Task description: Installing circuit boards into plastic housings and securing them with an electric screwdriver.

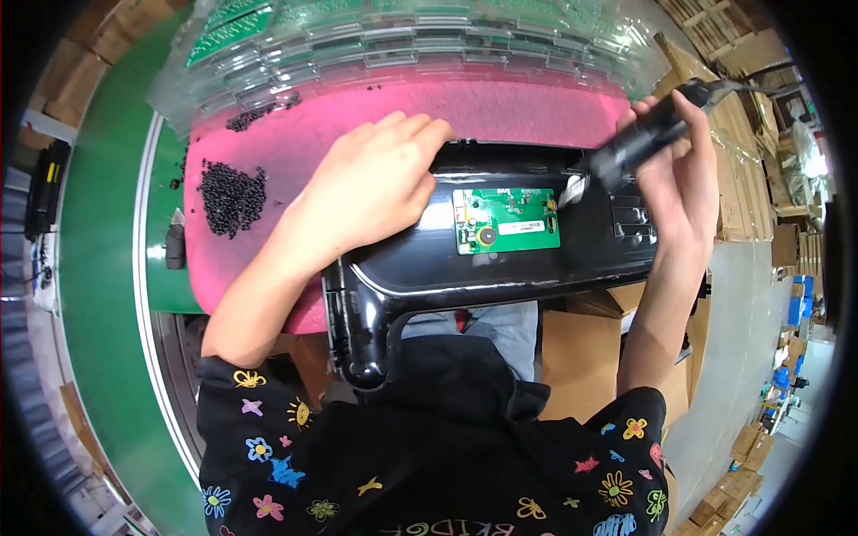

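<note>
A black plastic housing [398, 268] lies open side up in front of me, its near part reaching over the table edge. Inside it is a green circuit board [527, 239] with a white label and a small round part. My left hand [380, 179] rests across the housing's left end, fingers curled over its far rim. In my right hand [684, 183] is a black electric screwdriver [642, 141], tilted with its pale tip down at the board's right edge. A cable runs from its back end. The tip is slightly blurred, so I cannot tell whether it touches a screw.
A heap of small black screws [231, 198] sits on the pink mat [286, 156], with a smaller scatter behind it. Stacked clear plastic trays [429, 45] with green boards line the back. Cardboard boxes [576, 357] stand near my right side. A green strip [107, 223] runs along the left.
</note>
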Demonstrator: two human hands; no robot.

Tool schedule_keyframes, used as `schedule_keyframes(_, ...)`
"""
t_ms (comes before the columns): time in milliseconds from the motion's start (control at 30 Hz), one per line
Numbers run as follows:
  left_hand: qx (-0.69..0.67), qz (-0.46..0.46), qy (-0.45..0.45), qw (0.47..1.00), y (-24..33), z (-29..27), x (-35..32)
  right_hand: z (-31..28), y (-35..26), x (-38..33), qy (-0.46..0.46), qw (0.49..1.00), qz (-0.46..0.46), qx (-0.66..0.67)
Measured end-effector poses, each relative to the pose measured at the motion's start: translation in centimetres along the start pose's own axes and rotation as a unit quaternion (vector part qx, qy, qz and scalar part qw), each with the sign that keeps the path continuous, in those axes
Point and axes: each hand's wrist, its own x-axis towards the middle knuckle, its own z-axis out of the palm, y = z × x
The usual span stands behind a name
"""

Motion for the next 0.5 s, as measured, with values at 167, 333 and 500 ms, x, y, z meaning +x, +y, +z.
schedule_keyframes(167, 0.01, -0.006, -0.021, 1.0, 0.5, -0.4, -0.6, 0.8, 0.8, -2.0, 0.053, 0.969, -0.178, -0.161)
schedule_keyframes(333, -0.026, 0.006, -0.045, 0.999, 1.0, 1.4, 2.0, 3.3, -7.0, -6.0, -0.316, 0.531, -0.565, -0.546)
schedule_keyframes(500, -0.007, -0.008, -0.054, 0.998, 0.6, -1.0, 1.8, 5.6, -9.0, -8.7, -0.235, 0.507, -0.625, -0.545)
